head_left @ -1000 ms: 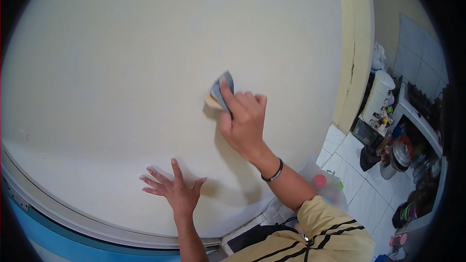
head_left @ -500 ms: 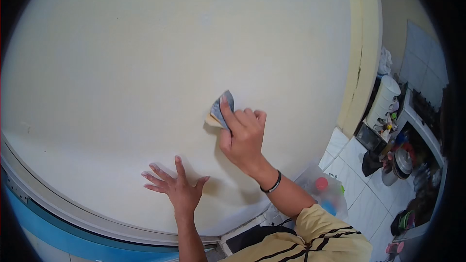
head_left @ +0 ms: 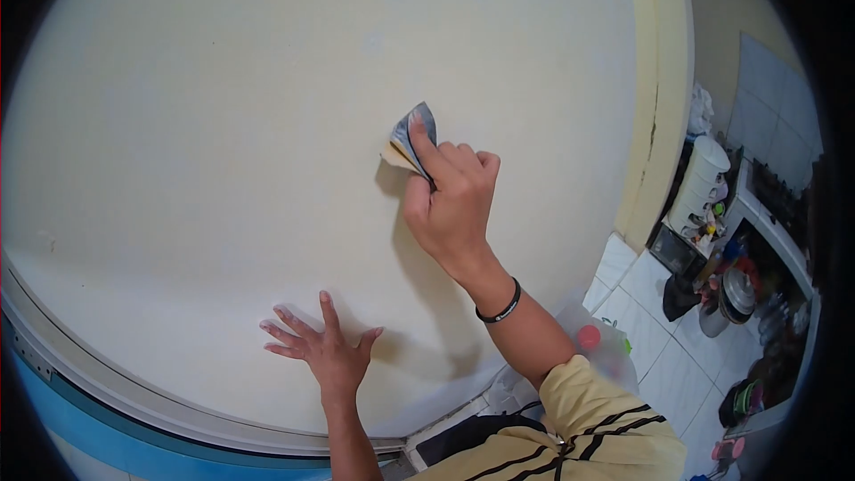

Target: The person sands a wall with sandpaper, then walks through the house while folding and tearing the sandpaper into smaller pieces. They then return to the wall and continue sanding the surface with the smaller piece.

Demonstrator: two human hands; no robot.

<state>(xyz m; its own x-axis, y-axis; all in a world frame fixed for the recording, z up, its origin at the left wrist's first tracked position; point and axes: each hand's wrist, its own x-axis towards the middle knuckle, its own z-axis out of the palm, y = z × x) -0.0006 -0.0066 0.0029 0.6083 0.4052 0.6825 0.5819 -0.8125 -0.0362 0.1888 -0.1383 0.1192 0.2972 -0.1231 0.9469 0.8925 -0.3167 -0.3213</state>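
Note:
In front of me stands a cream-coloured wall (head_left: 240, 142) with faint marks and small specks. My right hand (head_left: 454, 196) grips a folded piece of sandpaper (head_left: 430, 125), grey on one face and tan on the other. The index finger presses the sheet flat against the wall, while the other fingers curl in. A black band (head_left: 506, 303) circles the right wrist. Lower and to the left, my left hand (head_left: 334, 347) rests on the wall, fingers spread and holding nothing. The face of the sandpaper towards the wall is hidden.
A yellowish wall edge (head_left: 647, 125) with a crack runs down the right. Beyond it are white floor tiles (head_left: 655, 338), a kitchen shelf with pots (head_left: 737, 294), and a white cylindrical container (head_left: 704, 174). A clear plastic bag (head_left: 606, 338) with coloured items lies near my right elbow.
My right hand has slid upward and slightly right along the wall with the sandpaper. The left hand stays in nearly the same place, fingers still spread.

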